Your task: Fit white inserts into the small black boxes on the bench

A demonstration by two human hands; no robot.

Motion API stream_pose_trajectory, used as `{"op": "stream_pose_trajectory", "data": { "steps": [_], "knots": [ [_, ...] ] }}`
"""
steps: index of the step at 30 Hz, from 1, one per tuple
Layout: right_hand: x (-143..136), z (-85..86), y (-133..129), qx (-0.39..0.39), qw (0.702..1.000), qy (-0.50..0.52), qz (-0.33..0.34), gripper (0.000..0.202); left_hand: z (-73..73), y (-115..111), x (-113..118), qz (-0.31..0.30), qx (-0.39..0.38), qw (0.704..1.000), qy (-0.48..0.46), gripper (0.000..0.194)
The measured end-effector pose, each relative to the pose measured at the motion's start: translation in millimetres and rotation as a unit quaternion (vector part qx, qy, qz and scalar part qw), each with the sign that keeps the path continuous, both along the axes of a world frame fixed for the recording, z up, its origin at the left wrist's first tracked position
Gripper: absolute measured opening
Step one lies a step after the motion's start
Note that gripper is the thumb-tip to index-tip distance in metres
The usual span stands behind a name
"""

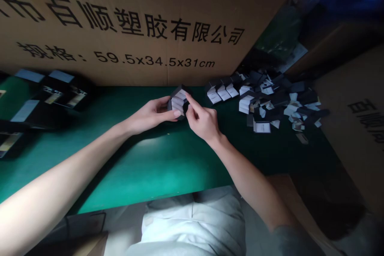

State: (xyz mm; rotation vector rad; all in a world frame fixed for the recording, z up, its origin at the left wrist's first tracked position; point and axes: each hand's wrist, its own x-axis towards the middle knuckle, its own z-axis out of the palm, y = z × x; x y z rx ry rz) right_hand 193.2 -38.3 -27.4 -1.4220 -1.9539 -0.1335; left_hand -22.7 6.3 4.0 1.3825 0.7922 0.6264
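A small black box (179, 102) with a white insert is held up just above the green table, its lid open. My left hand (156, 113) grips it from the left, thumb along the near side and fingers behind. My right hand (202, 119) is at its right side: the index finger points onto the white insert, the thumb is at the box's edge, and the other fingers are curled. Close by on the right stands a row of similar open boxes (222, 90) with white insides. Past them lies a loose pile of black and white box pieces (267, 96).
A tall cardboard carton (168, 76) with printed characters stands along the back of the green table (168, 168). Larger black boxes (64, 88) with pale tops sit at the left. Another carton (354, 128) rises at the right, with plastic bags (279, 32) behind the pile.
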Motion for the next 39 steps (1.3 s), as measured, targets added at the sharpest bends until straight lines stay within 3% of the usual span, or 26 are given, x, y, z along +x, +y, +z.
{"op": "stream_pose_trajectory", "data": {
  "steps": [6,17,39],
  "knots": [
    [-1,2.5,-1,-0.020,1.000,-0.021,-0.007,0.048,-0.3,0,0,-0.001,-0.003,1.000,0.001,0.059],
    [-4,15.6,-5,-0.147,0.977,-0.146,-0.042,0.062,2.8,0,2,0.014,0.004,1.000,0.014,0.064],
    [-7,23.8,-7,-0.202,0.970,-0.130,-0.030,0.065,4.2,1,2,0.017,0.000,1.000,0.012,0.054]
  ]
}}
